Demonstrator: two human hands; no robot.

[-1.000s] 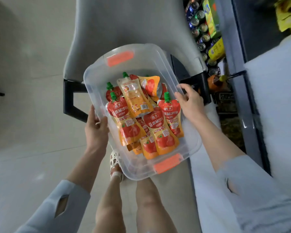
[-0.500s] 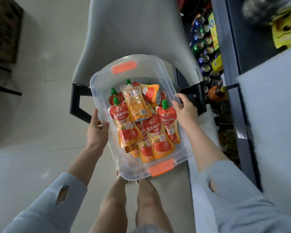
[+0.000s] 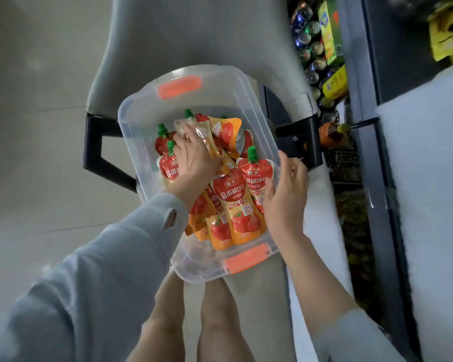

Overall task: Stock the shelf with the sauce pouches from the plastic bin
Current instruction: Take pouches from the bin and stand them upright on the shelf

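Note:
A clear plastic bin [image 3: 139, 121] with orange latches sits on a grey chair seat. Several red-and-orange sauce pouches [image 3: 236, 205] with green caps lie piled inside. My left hand [image 3: 194, 160] reaches into the bin, and its fingers curl on a pale-backed sauce pouch [image 3: 207, 137] near the top of the pile. At the bin's right rim is my right hand [image 3: 285, 199], fingers straight outside the wall, thumb resting over a pouch at the edge. The shelf [image 3: 351, 74] stands to the right.
The grey chair [image 3: 194, 35] has black armrests [image 3: 97, 152] either side of the bin. Drink cans [image 3: 314, 53] and yellow packs fill the shelf's lower level; an orange bottle [image 3: 330, 131] sits beside the right armrest. My legs stand under the bin.
My left hand left the bin's left side and went inside onto the pouches. The right hand loosened on the right rim. The bin came nearer in view.

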